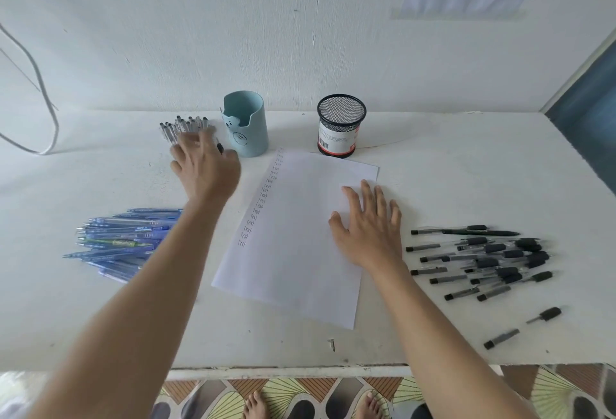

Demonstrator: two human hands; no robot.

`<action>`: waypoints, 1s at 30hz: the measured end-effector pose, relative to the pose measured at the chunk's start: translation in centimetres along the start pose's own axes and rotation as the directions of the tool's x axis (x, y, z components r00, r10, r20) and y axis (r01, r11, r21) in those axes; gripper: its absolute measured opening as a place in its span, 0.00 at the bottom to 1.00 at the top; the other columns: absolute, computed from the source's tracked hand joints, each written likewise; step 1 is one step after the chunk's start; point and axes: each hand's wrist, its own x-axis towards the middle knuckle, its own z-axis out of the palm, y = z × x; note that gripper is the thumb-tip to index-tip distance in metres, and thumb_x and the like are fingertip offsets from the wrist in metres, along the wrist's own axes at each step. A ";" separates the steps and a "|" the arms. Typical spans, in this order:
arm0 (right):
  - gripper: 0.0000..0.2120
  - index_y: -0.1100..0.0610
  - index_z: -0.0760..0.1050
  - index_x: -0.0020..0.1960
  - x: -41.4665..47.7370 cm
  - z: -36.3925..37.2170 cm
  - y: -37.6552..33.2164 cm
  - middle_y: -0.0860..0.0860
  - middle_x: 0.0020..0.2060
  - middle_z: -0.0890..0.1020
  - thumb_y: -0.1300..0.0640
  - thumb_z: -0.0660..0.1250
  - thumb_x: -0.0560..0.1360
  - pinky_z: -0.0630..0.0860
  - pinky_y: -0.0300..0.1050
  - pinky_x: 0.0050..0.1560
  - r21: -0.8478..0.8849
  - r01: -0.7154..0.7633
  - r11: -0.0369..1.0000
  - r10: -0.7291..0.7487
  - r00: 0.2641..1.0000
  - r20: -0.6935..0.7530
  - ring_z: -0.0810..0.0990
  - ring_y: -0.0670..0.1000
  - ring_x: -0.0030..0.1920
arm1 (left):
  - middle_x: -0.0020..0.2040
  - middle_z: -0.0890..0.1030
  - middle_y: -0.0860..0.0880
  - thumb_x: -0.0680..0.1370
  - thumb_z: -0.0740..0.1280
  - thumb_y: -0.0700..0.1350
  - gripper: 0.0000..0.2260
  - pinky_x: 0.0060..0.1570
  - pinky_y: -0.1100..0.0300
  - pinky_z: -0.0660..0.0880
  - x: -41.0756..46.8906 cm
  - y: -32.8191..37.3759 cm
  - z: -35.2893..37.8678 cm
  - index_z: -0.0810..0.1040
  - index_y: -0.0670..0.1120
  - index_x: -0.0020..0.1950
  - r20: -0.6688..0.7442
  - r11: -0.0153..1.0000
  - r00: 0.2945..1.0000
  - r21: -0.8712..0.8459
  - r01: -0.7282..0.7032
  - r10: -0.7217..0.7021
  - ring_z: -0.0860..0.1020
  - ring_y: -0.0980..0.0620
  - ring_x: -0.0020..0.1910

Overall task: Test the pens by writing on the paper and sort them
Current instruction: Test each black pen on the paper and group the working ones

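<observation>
Head view: we are pressing our right hand (368,225), fingers straight, on the paper (300,235) in the middle of the worktop (466,168) to steady it, and reaching our left hand (203,168) over the clear pens (181,127) near the far edge; blur is hiding whether its fingers are gripping one.

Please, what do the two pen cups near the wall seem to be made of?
The light blue cup looks like moulded plastic: smooth, matte, opaque walls with a notch cut into the rim. The black cup is probably metal wire mesh: a fine grid that you can see through, under a solid rim. A label, apparently paper, wraps its lower part.
</observation>
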 end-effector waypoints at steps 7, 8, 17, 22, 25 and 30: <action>0.29 0.45 0.51 0.79 0.0 -0.2 0.1 0.51 0.81 0.46 0.40 0.49 0.80 0.39 0.58 0.77 0.012 -0.002 1.000 0.002 1.000 0.024 0.41 0.54 0.80 | 0.81 0.58 0.47 0.83 0.52 0.57 0.25 0.75 0.45 0.51 -9.0 2.0 2.8 0.62 0.52 0.79 0.454 0.870 0.789 0.058 -0.490 0.414 0.53 0.45 0.80; 0.29 0.45 0.51 0.80 0.0 -0.3 0.1 0.51 0.81 0.46 0.40 0.49 0.80 0.39 0.58 0.77 0.013 -0.002 1.000 0.001 1.000 0.028 0.41 0.54 0.80 | 0.82 0.55 0.49 0.83 0.49 0.58 0.26 0.76 0.45 0.48 -9.3 1.9 3.1 0.58 0.53 0.81 0.492 0.858 0.771 0.091 -0.506 0.403 0.50 0.46 0.81; 0.24 0.46 0.63 0.75 0.6 -2.7 0.7 0.48 0.78 0.62 0.42 0.54 0.80 0.49 0.59 0.76 0.036 0.026 0.999 -0.029 0.996 0.081 0.57 0.53 0.78 | 0.81 0.57 0.51 0.77 0.44 0.64 0.32 0.76 0.47 0.48 -9.4 1.6 3.2 0.59 0.56 0.80 0.499 0.853 0.774 0.122 -0.508 0.390 0.53 0.47 0.80; 0.12 0.46 0.77 0.56 -0.7 -6.4 5.0 0.45 0.57 0.79 0.47 0.58 0.78 0.49 0.60 0.73 0.005 -0.059 0.998 0.059 0.998 -0.037 0.72 0.52 0.64 | 0.81 0.60 0.51 0.75 0.43 0.66 0.34 0.76 0.47 0.49 -9.4 1.5 3.1 0.61 0.56 0.79 0.469 0.861 0.788 0.104 -0.498 0.400 0.54 0.47 0.79; 0.07 0.45 0.77 0.50 -1.8 -7.6 8.6 0.44 0.52 0.77 0.48 0.61 0.76 0.54 0.58 0.71 0.039 -0.123 0.992 0.124 0.992 -0.022 0.71 0.51 0.61 | 0.80 0.60 0.51 0.77 0.46 0.64 0.31 0.75 0.48 0.49 -9.5 1.5 3.3 0.62 0.56 0.78 0.463 0.864 0.792 0.104 -0.493 0.397 0.55 0.47 0.79; 0.05 0.41 0.76 0.48 -2.7 -7.1 11.2 0.42 0.52 0.75 0.48 0.67 0.73 0.57 0.56 0.68 0.075 -0.120 0.990 0.120 0.993 0.011 0.70 0.50 0.62 | 0.80 0.61 0.51 0.76 0.45 0.64 0.31 0.74 0.48 0.49 -9.5 1.4 3.3 0.63 0.56 0.78 0.459 0.858 0.790 0.108 -0.502 0.405 0.55 0.48 0.79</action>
